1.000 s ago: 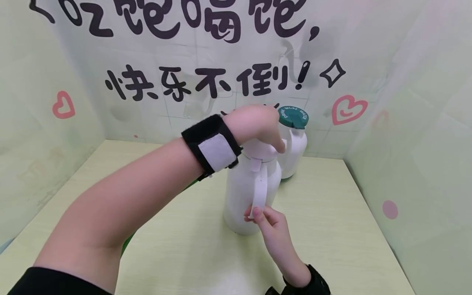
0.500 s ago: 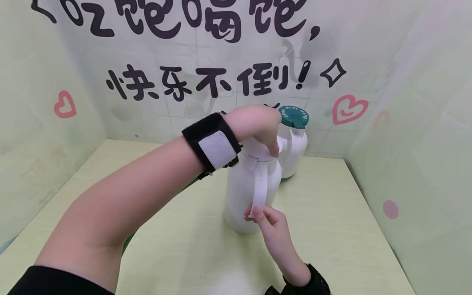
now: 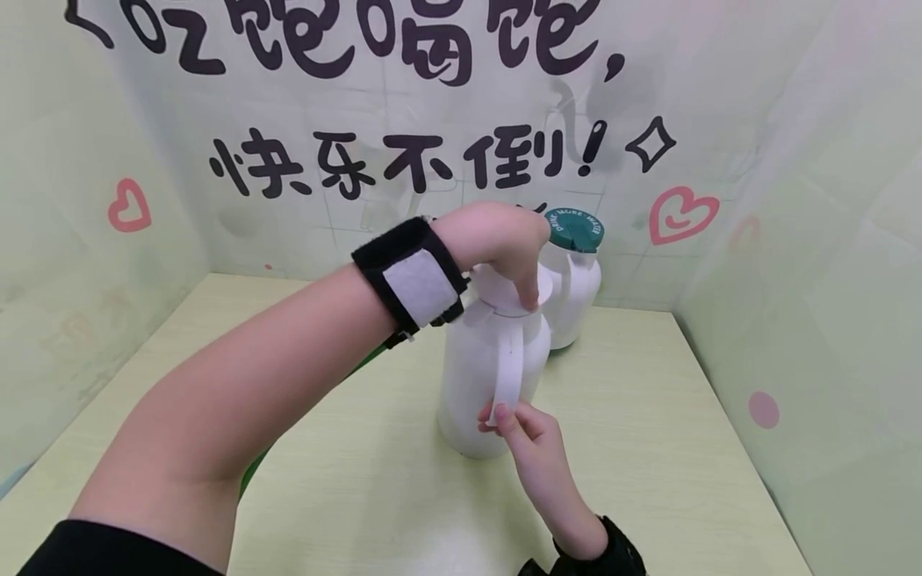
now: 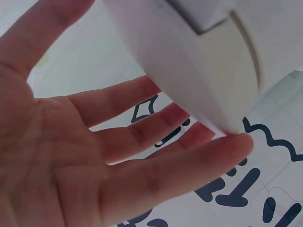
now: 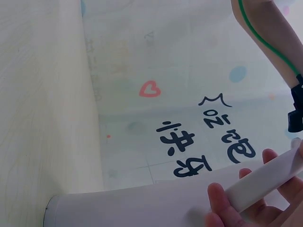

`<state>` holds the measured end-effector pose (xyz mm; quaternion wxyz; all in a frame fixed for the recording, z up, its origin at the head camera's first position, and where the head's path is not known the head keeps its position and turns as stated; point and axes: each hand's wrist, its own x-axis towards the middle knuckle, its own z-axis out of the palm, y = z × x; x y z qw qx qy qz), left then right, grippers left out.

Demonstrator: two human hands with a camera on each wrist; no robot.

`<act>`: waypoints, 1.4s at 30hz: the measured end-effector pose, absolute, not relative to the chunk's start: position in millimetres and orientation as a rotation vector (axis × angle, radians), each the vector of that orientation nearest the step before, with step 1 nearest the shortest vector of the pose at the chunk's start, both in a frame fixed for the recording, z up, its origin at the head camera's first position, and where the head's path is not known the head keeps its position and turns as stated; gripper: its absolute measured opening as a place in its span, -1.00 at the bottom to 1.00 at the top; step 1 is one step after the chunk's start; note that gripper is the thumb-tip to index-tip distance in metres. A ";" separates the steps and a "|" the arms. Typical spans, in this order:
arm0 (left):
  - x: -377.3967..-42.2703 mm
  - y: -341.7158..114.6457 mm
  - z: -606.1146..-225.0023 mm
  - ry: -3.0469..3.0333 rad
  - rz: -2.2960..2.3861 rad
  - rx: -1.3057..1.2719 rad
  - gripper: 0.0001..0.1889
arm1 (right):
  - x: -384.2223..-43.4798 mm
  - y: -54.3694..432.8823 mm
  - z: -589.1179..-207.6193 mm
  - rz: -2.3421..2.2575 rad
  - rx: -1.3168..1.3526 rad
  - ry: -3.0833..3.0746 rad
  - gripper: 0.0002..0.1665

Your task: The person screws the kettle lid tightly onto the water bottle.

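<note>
A white jug (image 3: 464, 392) stands upright on the table, its handle facing me. Over its white lid (image 3: 499, 288) my left hand (image 3: 504, 236) reaches from above, bent at the wrist, and grips the lid's edge. In the left wrist view the fingers (image 4: 175, 163) spread round the lid (image 4: 184, 71), fingertips on its rim. Low on the jug, my right hand (image 3: 531, 438) pinches the bottom of the handle (image 3: 510, 360) between thumb and fingers. The right wrist view shows that handle (image 5: 265, 182) and part of the jug's side (image 5: 118, 208).
Close behind stands a second white jug (image 3: 569, 300) with a green lid (image 3: 574, 230) lettered in white. Printed sheeting (image 3: 346, 96) with black characters closes off the back, and pale walls rise at both sides of the wooden table (image 3: 648, 448).
My left hand's fingertips have come round the near side of the lid, to the left. The lid's small tab has shifted left from above the handle. My right hand stays put.
</note>
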<state>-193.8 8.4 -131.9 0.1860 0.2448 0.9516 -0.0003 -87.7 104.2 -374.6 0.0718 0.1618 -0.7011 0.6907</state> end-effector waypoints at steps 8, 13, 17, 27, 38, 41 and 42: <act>-196.9 4.2 -132.7 2.641 0.022 0.767 -0.63 | -86.5 103.5 -373.6 2.088 0.476 -2.098 -0.74; -200.9 0.5 -133.5 2.609 0.024 0.828 -0.57 | -85.7 103.4 -373.2 2.083 0.468 -2.107 -0.74; -202.6 -2.5 -133.7 2.582 0.032 0.889 -0.47 | -85.2 103.3 -373.2 2.079 0.470 -2.111 -0.74; -204.2 -8.9 -133.2 2.557 0.009 0.994 -0.40 | -85.9 103.3 -373.8 2.064 0.483 -2.103 -0.74; -206.6 -13.1 -131.4 2.521 0.013 0.976 -0.33 | -88.6 104.7 -376.8 2.083 0.504 -2.098 -0.74; -208.5 -13.5 -131.2 2.512 0.000 0.989 -0.31 | -89.9 105.6 -378.2 2.093 0.502 -2.102 -0.74; -209.3 -13.8 -131.1 2.505 -0.005 1.004 -0.31 | -90.1 105.8 -378.5 2.089 0.504 -2.104 -0.74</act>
